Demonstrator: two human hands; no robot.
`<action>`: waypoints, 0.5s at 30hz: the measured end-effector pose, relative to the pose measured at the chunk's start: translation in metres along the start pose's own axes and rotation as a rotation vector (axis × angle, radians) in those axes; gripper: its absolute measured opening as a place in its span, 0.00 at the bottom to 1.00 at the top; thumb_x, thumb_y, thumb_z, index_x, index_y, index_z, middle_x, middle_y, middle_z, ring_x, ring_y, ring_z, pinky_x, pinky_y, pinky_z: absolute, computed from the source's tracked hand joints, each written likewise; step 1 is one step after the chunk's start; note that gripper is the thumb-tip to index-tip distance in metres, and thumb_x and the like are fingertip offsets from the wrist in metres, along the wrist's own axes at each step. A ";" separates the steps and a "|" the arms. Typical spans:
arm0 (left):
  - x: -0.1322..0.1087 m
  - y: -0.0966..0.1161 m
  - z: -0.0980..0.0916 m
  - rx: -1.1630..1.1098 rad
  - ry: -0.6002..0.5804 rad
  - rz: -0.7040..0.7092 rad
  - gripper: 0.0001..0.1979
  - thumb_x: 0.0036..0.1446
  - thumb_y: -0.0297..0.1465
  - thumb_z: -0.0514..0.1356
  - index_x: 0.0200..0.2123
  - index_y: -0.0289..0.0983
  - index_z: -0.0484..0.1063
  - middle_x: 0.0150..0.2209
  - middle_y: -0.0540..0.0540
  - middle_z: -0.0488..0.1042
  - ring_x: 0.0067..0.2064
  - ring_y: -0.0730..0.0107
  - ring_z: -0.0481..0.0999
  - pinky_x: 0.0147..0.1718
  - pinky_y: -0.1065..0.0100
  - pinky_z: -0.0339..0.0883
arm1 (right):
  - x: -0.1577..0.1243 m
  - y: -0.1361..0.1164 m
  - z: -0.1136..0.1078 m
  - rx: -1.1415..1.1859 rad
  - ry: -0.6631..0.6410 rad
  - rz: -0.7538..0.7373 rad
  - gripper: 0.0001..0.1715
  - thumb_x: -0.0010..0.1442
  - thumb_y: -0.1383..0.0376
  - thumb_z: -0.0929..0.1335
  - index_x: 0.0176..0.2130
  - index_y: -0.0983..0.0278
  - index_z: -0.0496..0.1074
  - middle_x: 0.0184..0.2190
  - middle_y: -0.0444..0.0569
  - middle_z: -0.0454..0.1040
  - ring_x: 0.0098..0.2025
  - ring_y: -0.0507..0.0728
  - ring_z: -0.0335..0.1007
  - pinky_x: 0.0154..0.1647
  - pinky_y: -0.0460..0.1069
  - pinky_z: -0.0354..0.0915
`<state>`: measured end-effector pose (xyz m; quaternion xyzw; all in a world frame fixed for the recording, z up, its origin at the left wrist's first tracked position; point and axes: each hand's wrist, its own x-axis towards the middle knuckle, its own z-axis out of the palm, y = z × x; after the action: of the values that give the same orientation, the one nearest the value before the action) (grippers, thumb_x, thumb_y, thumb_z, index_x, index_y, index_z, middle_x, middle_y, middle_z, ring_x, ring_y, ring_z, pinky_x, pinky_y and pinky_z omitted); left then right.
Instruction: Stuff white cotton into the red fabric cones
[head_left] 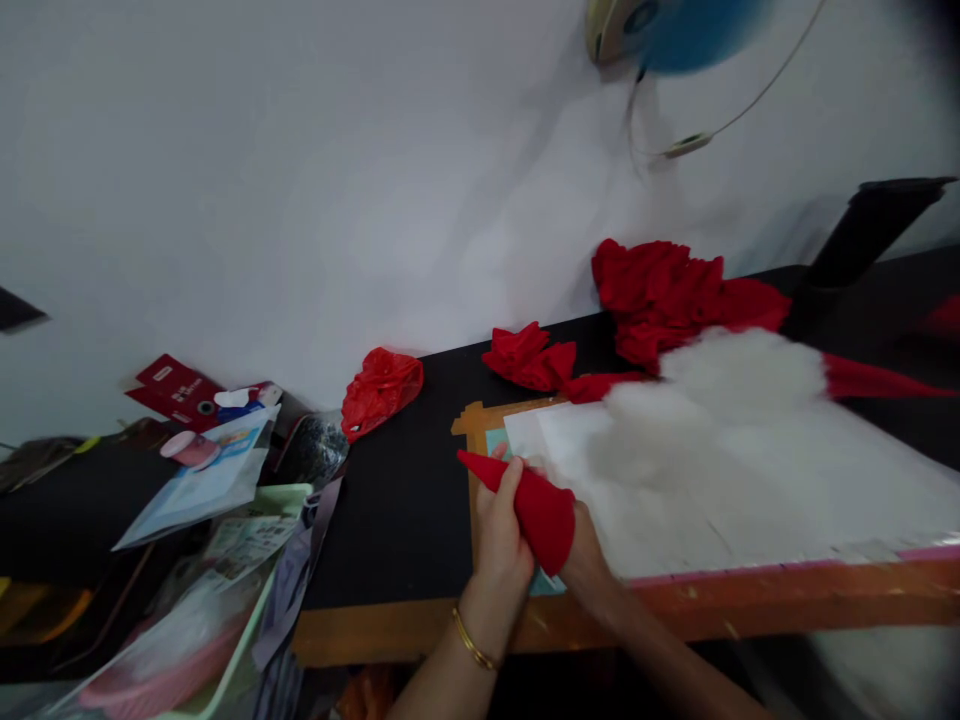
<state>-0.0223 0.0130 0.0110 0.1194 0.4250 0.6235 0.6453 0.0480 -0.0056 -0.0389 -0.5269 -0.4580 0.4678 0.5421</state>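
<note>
You held a red cone (541, 508) over the desk (405, 520).
Left hand's (501, 535) grip closed round its middle, right hand's (589, 566) on the wide end, likely to hold it rolled.

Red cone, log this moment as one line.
left hand: wrapped round red cone | right hand: at cone's wide end, fingers hidden | nearby: white fluff, red fabric pieces

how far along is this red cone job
Done: one pointed red fabric cone is formed. In hand: left hand and right hand grip it. Left: a pile of white fluffy stuffing and a heap of crumpled red fabric pieces lie on the black table.
</note>
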 end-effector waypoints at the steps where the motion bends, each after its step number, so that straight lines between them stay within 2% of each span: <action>1: 0.002 -0.001 0.000 -0.025 0.056 -0.027 0.26 0.50 0.28 0.69 0.52 0.38 0.67 0.32 0.47 0.77 0.31 0.65 0.80 0.37 0.62 0.75 | 0.000 -0.001 -0.001 -0.025 -0.046 -0.037 0.14 0.55 0.60 0.67 0.35 0.66 0.79 0.32 0.55 0.82 0.33 0.62 0.78 0.35 0.53 0.75; 4: 0.012 0.000 -0.006 -0.093 0.151 -0.155 0.11 0.54 0.27 0.66 0.41 0.34 0.72 0.30 0.45 0.78 0.29 0.68 0.79 0.35 0.66 0.75 | -0.005 -0.001 -0.014 -0.207 -0.169 -0.263 0.21 0.56 0.65 0.67 0.50 0.64 0.74 0.47 0.55 0.79 0.48 0.63 0.76 0.50 0.56 0.72; 6: 0.020 0.005 -0.010 -0.118 0.144 -0.226 0.05 0.57 0.28 0.63 0.35 0.32 0.72 0.29 0.44 0.77 0.28 0.68 0.78 0.33 0.68 0.75 | -0.013 0.004 -0.025 -0.385 -0.148 -0.436 0.27 0.59 0.67 0.65 0.58 0.65 0.67 0.57 0.59 0.71 0.57 0.63 0.69 0.55 0.58 0.70; 8: 0.023 0.009 -0.011 -0.130 0.132 -0.253 0.05 0.58 0.29 0.62 0.33 0.32 0.72 0.29 0.43 0.77 0.27 0.68 0.78 0.31 0.68 0.75 | -0.020 0.014 -0.033 -0.533 -0.097 -0.569 0.27 0.62 0.70 0.62 0.60 0.65 0.66 0.62 0.61 0.65 0.62 0.63 0.65 0.57 0.58 0.69; 10: 0.020 0.011 -0.009 -0.132 0.131 -0.257 0.05 0.57 0.29 0.63 0.35 0.32 0.72 0.30 0.43 0.77 0.28 0.68 0.78 0.31 0.68 0.75 | -0.023 0.024 -0.036 -0.628 -0.129 -0.666 0.23 0.63 0.72 0.60 0.55 0.65 0.71 0.59 0.60 0.69 0.60 0.62 0.67 0.55 0.57 0.71; 11: 0.017 0.011 -0.007 -0.126 0.119 -0.262 0.06 0.56 0.29 0.64 0.37 0.32 0.73 0.30 0.44 0.77 0.28 0.67 0.79 0.31 0.67 0.75 | -0.024 0.028 -0.036 -0.646 -0.172 -0.672 0.22 0.62 0.73 0.60 0.52 0.64 0.74 0.55 0.59 0.73 0.57 0.62 0.70 0.53 0.56 0.72; 13: 0.009 0.009 -0.003 -0.088 0.068 -0.267 0.13 0.52 0.28 0.67 0.41 0.34 0.73 0.31 0.46 0.77 0.29 0.66 0.79 0.32 0.66 0.75 | -0.023 0.034 -0.034 -0.622 -0.253 -0.587 0.21 0.61 0.72 0.61 0.50 0.63 0.75 0.49 0.56 0.78 0.53 0.62 0.74 0.51 0.56 0.73; 15: 0.000 0.005 0.000 -0.035 -0.009 -0.257 0.20 0.47 0.28 0.70 0.45 0.35 0.72 0.31 0.47 0.77 0.30 0.65 0.79 0.34 0.65 0.74 | -0.022 0.035 -0.032 -0.527 -0.285 -0.435 0.24 0.61 0.69 0.63 0.55 0.61 0.72 0.51 0.53 0.78 0.55 0.63 0.73 0.54 0.56 0.72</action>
<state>-0.0262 0.0139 0.0144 0.0553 0.4227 0.5423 0.7240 0.0756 -0.0319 -0.0747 -0.4681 -0.7350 0.2763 0.4053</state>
